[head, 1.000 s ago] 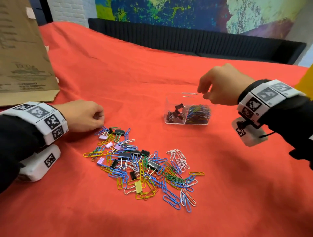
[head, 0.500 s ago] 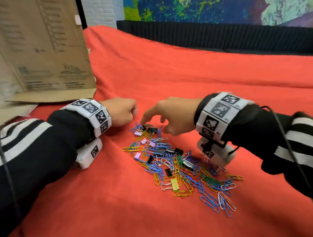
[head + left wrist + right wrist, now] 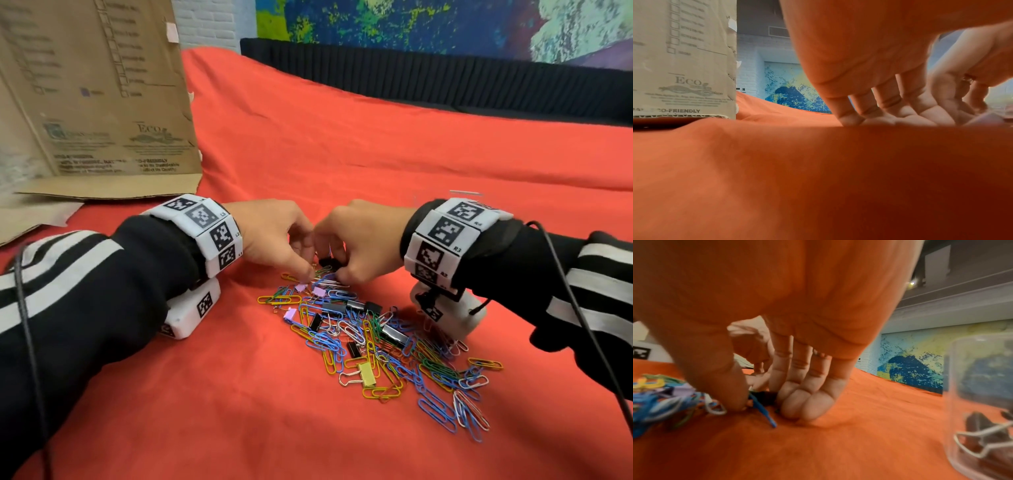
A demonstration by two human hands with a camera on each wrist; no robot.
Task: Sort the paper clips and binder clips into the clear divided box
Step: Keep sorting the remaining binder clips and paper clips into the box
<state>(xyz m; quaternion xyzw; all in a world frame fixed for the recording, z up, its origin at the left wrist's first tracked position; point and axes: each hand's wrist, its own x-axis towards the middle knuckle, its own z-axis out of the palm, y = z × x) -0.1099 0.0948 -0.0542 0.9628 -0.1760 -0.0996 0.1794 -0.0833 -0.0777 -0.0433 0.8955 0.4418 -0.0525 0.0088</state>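
A pile of coloured paper clips [image 3: 394, 356] mixed with black, lilac and yellow binder clips lies on the red cloth [image 3: 239, 411]. Both hands meet at its far edge. My right hand [image 3: 337, 265] pinches a black binder clip [image 3: 328, 262] between thumb and fingers; the right wrist view shows the same black binder clip [image 3: 766, 398] in that pinch. My left hand [image 3: 310, 274] has curled fingers with thumb and forefinger tips down on the clips; what they hold is hidden. The clear divided box [image 3: 980, 402] stands right of my right hand, binder clips inside; in the head view only the clear box's rim [image 3: 466, 193] shows behind my right wrist.
A large cardboard box [image 3: 92, 96] stands at the back left on the cloth, with its flap lying flat. A dark sofa back [image 3: 445, 82] runs along the table's far side. Bare red cloth stretches in front of the pile.
My right hand left the clear box, swung left to the pile and closed on a black binder clip. My left hand shifted its fingertips onto the clips. The camera moved nearer.
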